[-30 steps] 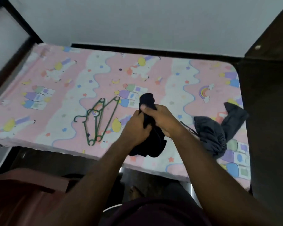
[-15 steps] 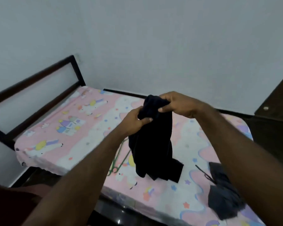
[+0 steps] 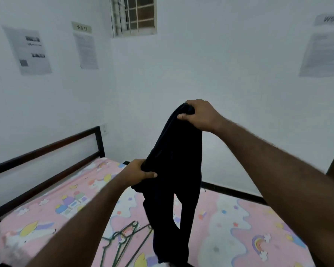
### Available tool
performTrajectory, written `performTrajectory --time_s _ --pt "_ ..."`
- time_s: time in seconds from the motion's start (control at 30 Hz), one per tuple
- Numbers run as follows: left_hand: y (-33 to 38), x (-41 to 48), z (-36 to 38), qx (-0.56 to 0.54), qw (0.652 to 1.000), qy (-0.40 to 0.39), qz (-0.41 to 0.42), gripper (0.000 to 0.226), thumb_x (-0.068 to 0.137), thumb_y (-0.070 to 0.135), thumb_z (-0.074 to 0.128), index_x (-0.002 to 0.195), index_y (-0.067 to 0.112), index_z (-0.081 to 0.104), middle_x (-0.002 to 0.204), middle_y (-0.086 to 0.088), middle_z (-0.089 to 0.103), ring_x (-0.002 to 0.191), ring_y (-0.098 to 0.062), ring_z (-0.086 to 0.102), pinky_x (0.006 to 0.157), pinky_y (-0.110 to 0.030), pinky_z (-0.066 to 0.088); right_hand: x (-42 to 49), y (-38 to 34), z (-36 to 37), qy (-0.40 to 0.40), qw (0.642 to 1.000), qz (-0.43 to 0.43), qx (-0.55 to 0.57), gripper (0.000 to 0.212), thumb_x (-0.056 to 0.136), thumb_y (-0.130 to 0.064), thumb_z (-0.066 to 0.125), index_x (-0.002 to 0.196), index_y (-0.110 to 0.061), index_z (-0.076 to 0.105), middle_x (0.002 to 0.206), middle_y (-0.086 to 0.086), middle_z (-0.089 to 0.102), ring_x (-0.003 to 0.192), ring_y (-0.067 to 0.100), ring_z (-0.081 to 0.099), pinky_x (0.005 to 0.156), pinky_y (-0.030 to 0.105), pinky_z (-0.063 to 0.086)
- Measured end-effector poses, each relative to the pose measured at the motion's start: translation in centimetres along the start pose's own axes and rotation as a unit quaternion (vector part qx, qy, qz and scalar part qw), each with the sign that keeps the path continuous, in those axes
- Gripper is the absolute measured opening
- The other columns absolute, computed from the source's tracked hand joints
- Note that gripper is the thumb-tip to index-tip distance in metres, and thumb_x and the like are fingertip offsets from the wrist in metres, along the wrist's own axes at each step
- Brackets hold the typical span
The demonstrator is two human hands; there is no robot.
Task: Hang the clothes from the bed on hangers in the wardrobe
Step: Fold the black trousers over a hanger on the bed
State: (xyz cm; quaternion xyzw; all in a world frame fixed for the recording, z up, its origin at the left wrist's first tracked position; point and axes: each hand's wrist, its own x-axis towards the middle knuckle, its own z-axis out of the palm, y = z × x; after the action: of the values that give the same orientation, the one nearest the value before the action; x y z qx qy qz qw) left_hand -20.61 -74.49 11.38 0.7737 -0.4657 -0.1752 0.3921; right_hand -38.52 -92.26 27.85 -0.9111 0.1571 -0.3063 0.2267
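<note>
**Q:** Where is the garment (image 3: 174,170)?
**A:** Centre of frame, held up above the bed (image 3: 229,218). Two legs hang down, so it is probably trousers, though the dark cloth shows little detail.

**Q:** And the hands?
**A:** Apart. The right hand (image 3: 200,115), upper centre, grips the top edge. The left hand (image 3: 138,173), lower and further left, clutches a fold.

**Q:** The hangers (image 3: 123,240)?
**A:** Green, lying on the sheet at bottom centre, partly behind the garment.
</note>
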Motion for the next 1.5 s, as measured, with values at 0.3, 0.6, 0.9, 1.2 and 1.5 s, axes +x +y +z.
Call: performTrajectory --time_s 0.3,0.6,0.9,1.2,1.5 --pt "5.4 2.0 -4.5 0.017 0.996 0.081 0.018 0.024 0.075 0.023 0.084 0.082 0.013 0.063 0.07 0.001 0.064 0.066 -0.013 0.063 0.058 -0.027 0.049 3.3 0.8 -9.5 0.048 0.998 -0.035 -0.004 0.014 0.082 -0.024 0.078 0.089 -0.017 0.068 0.082 -0.008 0.067 0.074 0.003 0.06 0.058 0.007 0.041" --pt "14.8 3.3 -14.4 0.024 0.947 0.282 0.153 0.027 0.078 0.005 0.078 0.091 0.019 0.057 0.081 -0.006 0.064 0.059 -0.013 0.059 0.051 -0.017 0.045 4.0 3.1 -15.8 0.101 0.993 -0.066 -0.017 0.049 0.083 -0.015 0.074 0.128 -0.032 0.06 0.113 -0.006 0.064 0.102 0.012 0.058 0.09 0.023 0.045" --pt "21.7 3.5 -19.3 0.183 0.923 0.276 0.198 0.016 0.083 0.024 0.076 0.09 0.014 0.065 0.08 0.0 0.064 0.072 -0.014 0.059 0.06 -0.022 0.042 3.8 2.1 -21.0 0.111 0.98 -0.041 -0.163 0.026 0.082 -0.025 0.077 0.091 -0.019 0.053 0.077 -0.001 0.054 0.071 0.019 0.047 0.06 0.03 0.038" --pt "26.7 3.9 -20.5 -0.146 0.915 0.276 0.256 0.011 0.09 0.006 0.066 0.091 0.014 0.059 0.086 -0.009 0.066 0.075 -0.017 0.064 0.063 -0.021 0.054 4.1 1.4 -24.7 0.206 0.978 -0.02 -0.032 0.017 0.092 -0.018 0.065 0.089 -0.015 0.049 0.079 0.001 0.054 0.067 0.014 0.046 0.057 0.026 0.036" --pt "26.4 4.1 -20.9 -0.292 0.905 0.193 0.242 0.013 0.088 0.006 0.066 0.1 0.002 0.063 0.089 -0.008 0.072 0.082 -0.016 0.07 0.065 -0.022 0.057 2.9 0.7 -24.9 0.231 0.957 -0.021 0.172 0.029 0.09 -0.01 0.069 0.117 -0.015 0.058 0.098 0.006 0.069 0.084 0.018 0.068 0.066 0.022 0.053"
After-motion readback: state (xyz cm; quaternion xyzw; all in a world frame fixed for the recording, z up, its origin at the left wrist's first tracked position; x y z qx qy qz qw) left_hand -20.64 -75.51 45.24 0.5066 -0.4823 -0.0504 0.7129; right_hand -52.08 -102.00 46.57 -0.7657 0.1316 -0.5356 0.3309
